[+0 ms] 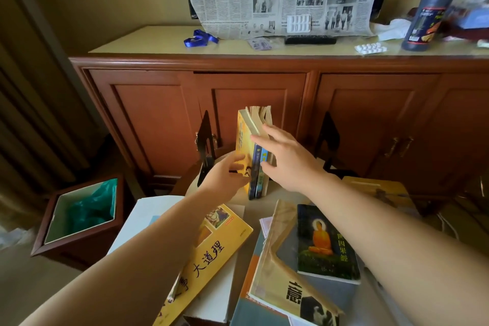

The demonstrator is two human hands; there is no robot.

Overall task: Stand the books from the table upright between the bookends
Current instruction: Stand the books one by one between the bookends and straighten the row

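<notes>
Both hands steady three upright books (255, 156) between the bookends: left hand (225, 177) in a grip on the yellow cover, right hand (285, 156) spread flat; several books (304, 259) lie on the desk (214, 296).

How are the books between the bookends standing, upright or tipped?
Upright: the standing books rest on their bottom edges, steadied by the left hand and right hand; neither bookend touches them.

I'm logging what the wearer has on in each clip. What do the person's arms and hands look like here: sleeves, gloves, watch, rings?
Both forearms are bare as far as the frame shows: no sleeve edge in view. The left hand and right hand wear no gloves. No watch, bracelet or band shows at either wrist, and no ring on the fingers that show, though some of the left hand's fingers are hidden behind the books. No markings or cables show.
</notes>
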